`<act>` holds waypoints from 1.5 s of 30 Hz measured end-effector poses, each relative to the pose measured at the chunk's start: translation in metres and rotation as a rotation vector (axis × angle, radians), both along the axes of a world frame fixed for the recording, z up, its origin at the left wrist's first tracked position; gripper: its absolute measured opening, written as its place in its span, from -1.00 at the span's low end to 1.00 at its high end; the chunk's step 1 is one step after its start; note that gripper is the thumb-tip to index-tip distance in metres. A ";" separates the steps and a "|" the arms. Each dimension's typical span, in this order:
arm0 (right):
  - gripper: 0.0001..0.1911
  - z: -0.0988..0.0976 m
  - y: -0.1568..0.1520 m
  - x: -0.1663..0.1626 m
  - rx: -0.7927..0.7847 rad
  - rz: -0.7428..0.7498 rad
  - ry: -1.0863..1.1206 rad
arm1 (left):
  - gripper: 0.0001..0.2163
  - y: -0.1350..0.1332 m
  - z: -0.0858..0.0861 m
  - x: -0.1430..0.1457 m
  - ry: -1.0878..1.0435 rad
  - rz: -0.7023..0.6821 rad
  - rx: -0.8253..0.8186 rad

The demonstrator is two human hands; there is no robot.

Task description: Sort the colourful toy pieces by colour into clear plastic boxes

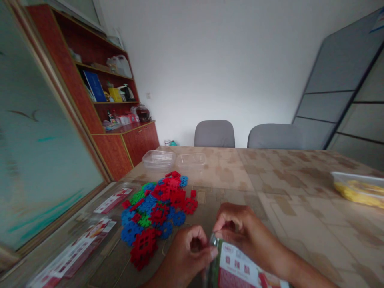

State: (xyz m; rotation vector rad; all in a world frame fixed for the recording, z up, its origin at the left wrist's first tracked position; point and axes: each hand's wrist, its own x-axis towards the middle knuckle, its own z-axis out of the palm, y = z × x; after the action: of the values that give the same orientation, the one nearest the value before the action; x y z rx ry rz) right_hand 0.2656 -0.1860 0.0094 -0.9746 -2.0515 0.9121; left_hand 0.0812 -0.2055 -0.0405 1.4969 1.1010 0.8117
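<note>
A printed plastic bag (237, 268) with a green edge, a white panel and red lettering lies low in front of me, cut off by the bottom of the view. My left hand (189, 252) pinches its upper left edge between thumb and index finger. Close beside it, my right hand (240, 224) has the top corner of the same bag between thumb and fingers. Whether the bag is sealed or opened there I cannot tell. Left of my hands spreads a pile of red, blue and green plastic building pieces (157, 204).
Two clear plastic boxes (159, 159) stand behind the pile. More printed bags (78, 252) lie along the table's left side. A clear box (358, 188) of yellow pieces sits at the right edge. Two grey chairs (214, 134) and a wooden cabinet (141, 140) are beyond the table.
</note>
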 end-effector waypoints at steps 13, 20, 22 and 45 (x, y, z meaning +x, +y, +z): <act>-0.80 -0.002 0.012 0.002 0.055 0.004 -0.148 | -0.91 -0.007 0.021 0.000 0.143 -0.033 0.230; -0.78 0.002 0.005 0.003 0.069 -0.006 -0.267 | -0.73 -0.007 0.008 0.003 0.117 -0.045 0.130; -0.78 0.004 0.004 0.005 0.078 -0.010 -0.258 | -0.74 -0.007 0.004 0.003 0.071 -0.037 0.131; -0.52 0.021 0.012 0.022 -0.043 0.164 -0.163 | -0.91 -0.015 0.024 0.007 0.169 -0.005 0.498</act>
State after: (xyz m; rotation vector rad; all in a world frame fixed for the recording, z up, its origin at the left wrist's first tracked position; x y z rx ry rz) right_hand 0.2880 -0.1744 0.0305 -0.9401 -2.2849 0.9935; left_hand 0.0877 -0.2202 -0.0166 2.0113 1.0623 1.0204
